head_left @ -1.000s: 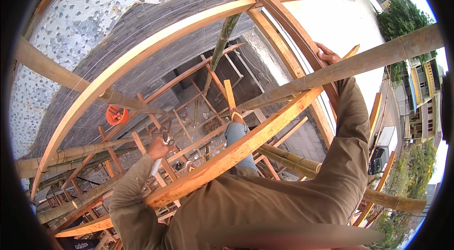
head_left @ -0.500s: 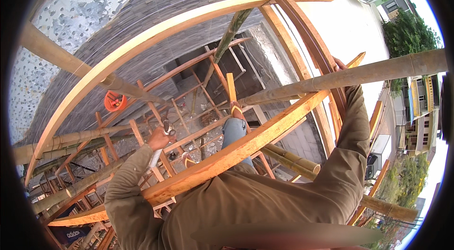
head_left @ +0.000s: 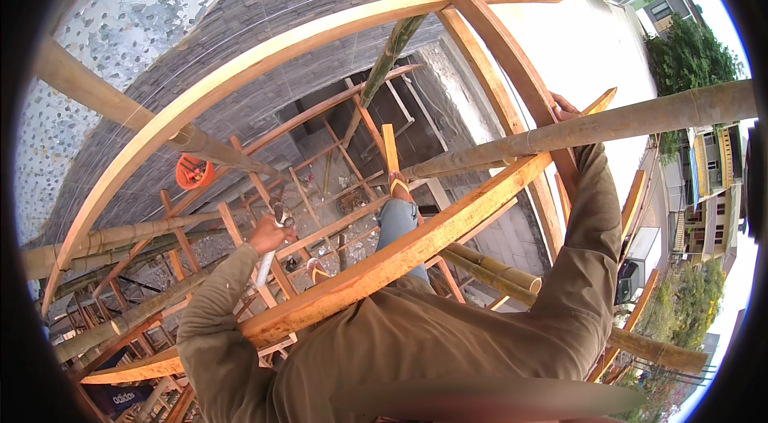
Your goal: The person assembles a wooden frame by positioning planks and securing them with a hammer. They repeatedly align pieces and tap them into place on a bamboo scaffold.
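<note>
— Bucket (head_left: 193, 172), orange, far left below me, beside the bamboo pole (head_left: 128, 107) that slants across the grey wall. See it?

— Yes. And lower left?

— A dark blue sign (head_left: 120, 399) with pale lettering sits at the bottom edge, half hidden behind the timber. I cannot make out more of it.

— Your left hand?

— My left hand (head_left: 268, 235) is curled shut around a hammer (head_left: 270, 251); its pale handle runs down from my fist, the metal head shows just above my knuckles. It hangs over the lattice of reddish battens (head_left: 240, 207) below.

— What's in front of you?

— A long plank (head_left: 400, 251) crosses from lower left to upper right, just before my chest. My leg goes down behind it, the foot in an orange sandal (head_left: 399, 185) on a batten.

— And the right side?

— My right hand (head_left: 562, 108) is up by the curved rib (head_left: 512, 63), just above a thick bamboo beam (head_left: 640, 120). The fingers wrap the rib's edge; the beam hides most of the hand, so how tightly I cannot tell.
</note>
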Action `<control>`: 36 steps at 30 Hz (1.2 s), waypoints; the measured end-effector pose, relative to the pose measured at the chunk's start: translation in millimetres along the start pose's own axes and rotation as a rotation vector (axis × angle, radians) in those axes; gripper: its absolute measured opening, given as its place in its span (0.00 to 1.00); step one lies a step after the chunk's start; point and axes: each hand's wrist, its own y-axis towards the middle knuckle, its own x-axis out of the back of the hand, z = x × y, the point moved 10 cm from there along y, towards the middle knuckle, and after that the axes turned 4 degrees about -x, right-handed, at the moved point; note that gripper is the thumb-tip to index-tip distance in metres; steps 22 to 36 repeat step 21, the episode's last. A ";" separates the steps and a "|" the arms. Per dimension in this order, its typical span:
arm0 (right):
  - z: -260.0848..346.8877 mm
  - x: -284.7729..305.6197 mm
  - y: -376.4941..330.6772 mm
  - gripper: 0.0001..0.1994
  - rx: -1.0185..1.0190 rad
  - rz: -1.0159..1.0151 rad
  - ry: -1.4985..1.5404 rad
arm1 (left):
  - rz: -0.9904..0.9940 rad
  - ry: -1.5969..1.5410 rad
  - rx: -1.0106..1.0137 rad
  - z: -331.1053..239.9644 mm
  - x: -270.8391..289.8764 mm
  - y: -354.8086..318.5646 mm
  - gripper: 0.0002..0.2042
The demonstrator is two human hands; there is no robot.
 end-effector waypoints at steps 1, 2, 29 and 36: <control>1.1 -2.0 2.7 0.25 0.022 -0.042 0.014 | -0.006 0.004 0.016 2.0 0.3 -0.7 0.11; 2.9 -9.6 2.2 0.25 0.015 0.015 0.043 | -0.007 0.010 0.036 3.2 0.6 -1.6 0.12; -18.3 30.9 29.3 0.35 -0.114 -0.037 -0.296 | 0.073 -0.045 0.069 10.6 -20.5 3.5 0.13; -18.3 30.9 29.3 0.35 -0.114 -0.037 -0.296 | 0.073 -0.045 0.069 10.6 -20.5 3.5 0.13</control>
